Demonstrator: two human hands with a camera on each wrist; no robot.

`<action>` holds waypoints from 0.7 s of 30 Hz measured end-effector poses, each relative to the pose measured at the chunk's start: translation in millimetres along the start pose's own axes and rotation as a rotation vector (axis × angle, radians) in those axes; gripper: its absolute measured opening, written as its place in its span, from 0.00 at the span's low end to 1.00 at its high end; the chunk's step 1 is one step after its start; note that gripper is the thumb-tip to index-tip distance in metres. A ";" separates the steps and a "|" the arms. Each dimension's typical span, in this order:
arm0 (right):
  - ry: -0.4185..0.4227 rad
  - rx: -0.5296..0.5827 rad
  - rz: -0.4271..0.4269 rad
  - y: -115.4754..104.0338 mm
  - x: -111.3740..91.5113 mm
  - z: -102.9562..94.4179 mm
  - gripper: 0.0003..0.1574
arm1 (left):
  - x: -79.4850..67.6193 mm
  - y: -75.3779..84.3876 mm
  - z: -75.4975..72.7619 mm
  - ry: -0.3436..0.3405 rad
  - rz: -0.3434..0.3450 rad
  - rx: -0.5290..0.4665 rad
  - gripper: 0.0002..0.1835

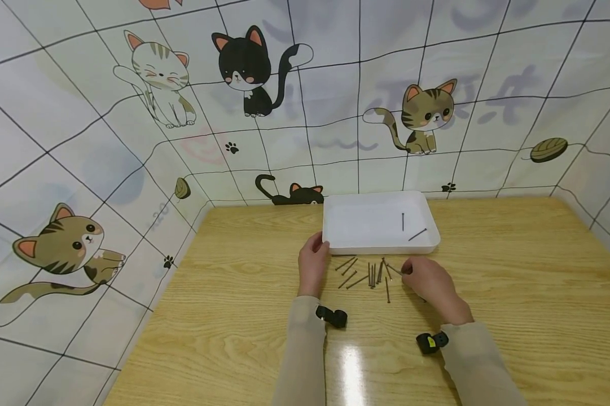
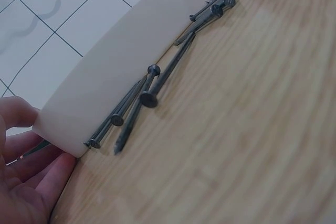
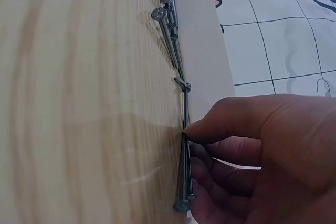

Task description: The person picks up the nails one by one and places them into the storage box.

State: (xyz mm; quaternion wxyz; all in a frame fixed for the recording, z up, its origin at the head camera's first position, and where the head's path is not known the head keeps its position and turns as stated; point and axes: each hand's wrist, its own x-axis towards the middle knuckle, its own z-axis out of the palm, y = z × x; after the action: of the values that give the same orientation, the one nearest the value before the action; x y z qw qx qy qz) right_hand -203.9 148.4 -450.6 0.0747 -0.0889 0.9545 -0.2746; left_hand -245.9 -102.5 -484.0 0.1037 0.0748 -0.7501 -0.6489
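At the front left corner of a white tray, my left hand grips the edge, with the thumb by the rim and the fingers along the side. My right hand pinches one end of a nail between thumb and fingers, low over the table. Several loose nails lie on the wood between both hands, in front of the tray. Inside the tray are two nails. In the right wrist view, nails lie beside the right fingers; the hand partly hides them.
The wooden table extends to either side and toward me. Behind the tray rises a wall covering with a grid and cartoon cats. Each wrist carries a small black camera, one of them the left wrist camera.
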 end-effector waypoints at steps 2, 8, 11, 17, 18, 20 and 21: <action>-0.001 0.001 0.008 -0.7 -0.5 -0.9 0.10 | 0.7 -1.3 -0.2 0.001 0.011 0.007 0.20; 0.003 0.004 0.040 -3.5 -1.7 -1.9 0.08 | 2.1 -2.9 -0.7 -0.003 0.025 0.004 0.20; -0.005 0.005 0.059 -5.2 -1.8 -1.2 0.04 | 1.7 -2.4 -1.0 -0.007 0.022 0.003 0.21; -0.001 -0.005 0.052 -5.7 -2.0 -1.8 0.06 | 2.2 -2.2 0.0 0.002 0.028 0.025 0.20; 0.002 -0.009 0.045 -5.2 -1.9 -2.0 0.05 | 2.4 -2.2 0.1 0.003 0.029 0.024 0.20; 0.005 -0.013 0.035 -4.7 -2.5 -2.5 0.05 | 2.5 -2.2 0.2 0.004 0.025 0.024 0.20; 0.005 -0.013 0.031 -4.4 -2.9 -2.6 0.06 | 2.4 -2.0 0.0 0.002 0.022 0.025 0.20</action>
State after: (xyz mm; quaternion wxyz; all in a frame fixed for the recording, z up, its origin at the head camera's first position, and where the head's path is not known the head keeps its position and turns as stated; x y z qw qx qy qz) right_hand -201.0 146.7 -445.8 0.0760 -0.0736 0.9577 -0.2677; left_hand -248.3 -103.4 -485.9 0.1108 0.0687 -0.7586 -0.6383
